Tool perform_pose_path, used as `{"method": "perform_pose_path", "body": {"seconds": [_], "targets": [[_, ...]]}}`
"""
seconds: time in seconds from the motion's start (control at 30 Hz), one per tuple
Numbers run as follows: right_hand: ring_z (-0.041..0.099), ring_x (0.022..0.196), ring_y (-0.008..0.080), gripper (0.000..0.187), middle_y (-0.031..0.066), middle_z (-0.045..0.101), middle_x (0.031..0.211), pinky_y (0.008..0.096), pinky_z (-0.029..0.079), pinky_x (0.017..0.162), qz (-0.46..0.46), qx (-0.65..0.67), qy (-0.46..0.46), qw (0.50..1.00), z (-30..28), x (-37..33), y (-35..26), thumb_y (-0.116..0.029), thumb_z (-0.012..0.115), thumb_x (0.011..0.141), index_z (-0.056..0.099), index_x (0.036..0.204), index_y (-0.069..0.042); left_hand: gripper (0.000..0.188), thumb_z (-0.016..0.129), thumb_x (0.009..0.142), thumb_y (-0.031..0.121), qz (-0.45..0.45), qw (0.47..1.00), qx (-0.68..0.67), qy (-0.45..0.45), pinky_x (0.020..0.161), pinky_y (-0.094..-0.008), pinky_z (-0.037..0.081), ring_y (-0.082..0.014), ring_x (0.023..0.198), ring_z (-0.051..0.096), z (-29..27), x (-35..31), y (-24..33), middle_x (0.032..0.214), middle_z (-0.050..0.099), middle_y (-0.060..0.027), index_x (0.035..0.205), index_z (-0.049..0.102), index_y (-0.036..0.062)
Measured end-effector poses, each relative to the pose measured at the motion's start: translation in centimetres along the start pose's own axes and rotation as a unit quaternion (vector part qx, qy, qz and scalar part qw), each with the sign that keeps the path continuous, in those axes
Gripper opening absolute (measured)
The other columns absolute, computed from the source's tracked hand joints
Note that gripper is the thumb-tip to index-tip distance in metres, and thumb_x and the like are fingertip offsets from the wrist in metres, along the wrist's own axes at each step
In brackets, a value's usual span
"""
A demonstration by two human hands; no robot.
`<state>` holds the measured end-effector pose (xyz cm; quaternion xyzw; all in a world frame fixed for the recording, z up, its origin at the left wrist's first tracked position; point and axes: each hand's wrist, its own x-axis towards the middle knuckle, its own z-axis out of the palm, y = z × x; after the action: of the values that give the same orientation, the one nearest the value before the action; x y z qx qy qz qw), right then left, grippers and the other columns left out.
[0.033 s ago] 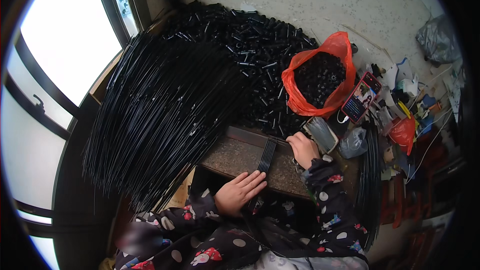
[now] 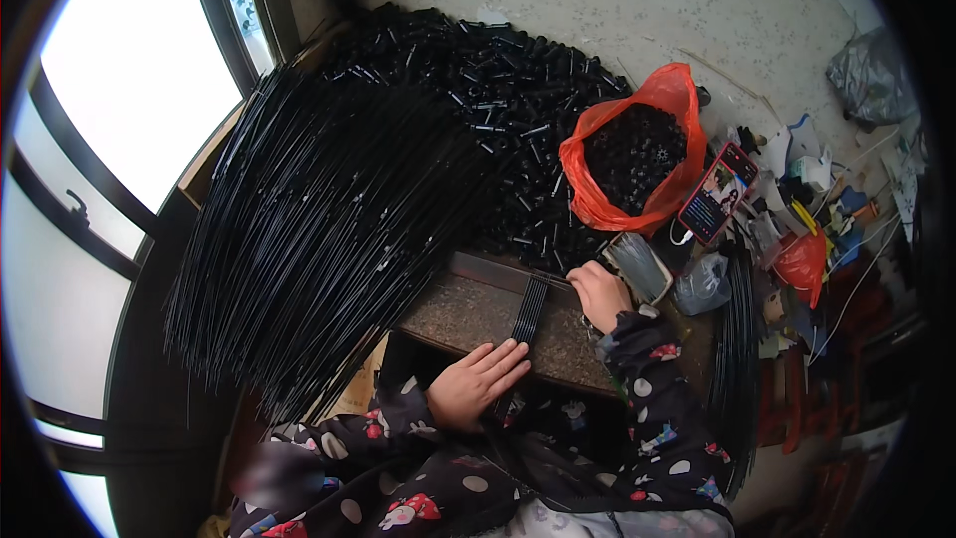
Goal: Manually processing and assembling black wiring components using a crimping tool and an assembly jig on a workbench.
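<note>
My left hand (image 2: 479, 384) lies flat, fingers stretched out, over the near part of a narrow row of thin black rods (image 2: 529, 309). The rods lie side by side on a speckled brown work board (image 2: 462, 311) and run over its front edge. Past their far ends, my right hand (image 2: 599, 296) is closed with thumb and forefinger pinched together. A thin dark tip shows at its fingertips, too small to name. A raised dark strip (image 2: 486, 270) runs along the back of the board, beside the rods' far ends.
A large sheaf of thin black rods (image 2: 319, 229) fills the left. Behind lies a heap of black tubular parts (image 2: 498, 90). At right are an orange-red bag (image 2: 591, 201) of small black parts, a propped phone (image 2: 719, 194), an open box (image 2: 638, 269), and a clear plastic bag (image 2: 703, 285).
</note>
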<state>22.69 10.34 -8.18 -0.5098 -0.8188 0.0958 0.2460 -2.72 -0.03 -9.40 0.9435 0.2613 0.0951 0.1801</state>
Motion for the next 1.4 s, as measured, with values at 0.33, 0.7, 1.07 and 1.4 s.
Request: {"method": "perform_pose_path", "body": {"seconds": [0.33,0.7,1.07,1.4], "targets": [[0.057,0.079,0.0279,0.004,0.0069,0.054,0.08,0.0374,0.046,0.066,-0.065,-0.003,0.002,0.998,0.2,0.2,0.8,-0.011,0.056,0.08,0.058,0.083,-0.009,0.09,0.061,0.071,0.048,0.006,0.999,0.034,0.02,0.107,-0.0422,0.019,-0.0305,0.135,0.02,0.5,-0.6,0.1,0.144,0.022,-0.0186,0.137,0.025,0.0001],[0.022,0.133,0.0226,0.1,0.0122,0.026,0.142,0.0392,0.021,0.107,-0.085,0.477,-0.398,0.779,-7.1,-2.4,-9.9,-0.012,0.077,0.069,0.009,0.142,-0.004,0.085,0.055,0.073,0.061,0.026,0.995,-0.011,0.092,0.105,-0.0441,0.022,-0.0349,0.129,0.029,1.4,-0.2,-0.6,0.139,0.03,-0.0218,0.129,0.039,-0.0008],[0.062,0.071,0.0253,0.037,0.0172,0.061,0.077,0.0444,0.052,0.071,-0.079,0.511,0.128,0.846,-11.0,-11.9,-21.3,-0.03,0.045,0.093,0.054,0.088,0.005,0.074,0.063,0.067,0.058,0.037,0.988,0.047,0.145,0.102,-0.0503,0.026,-0.0397,0.128,0.028,-2.6,0.0,3.5,0.135,0.035,-0.0205,0.117,0.051,0.0046],[0.057,0.064,0.0248,0.042,0.0114,0.059,0.079,0.0381,0.051,0.062,-0.082,0.34,0.426,0.835,-15.0,-13.7,-21.1,-0.041,0.036,0.094,0.044,0.11,-0.003,0.026,0.061,0.079,0.006,0.101,0.955,-0.25,0.125,0.071,-0.0333,0.047,-0.0279,0.081,0.061,-7.1,0.8,5.0,0.083,0.062,-0.0111,0.103,0.055,-0.0013]]}}
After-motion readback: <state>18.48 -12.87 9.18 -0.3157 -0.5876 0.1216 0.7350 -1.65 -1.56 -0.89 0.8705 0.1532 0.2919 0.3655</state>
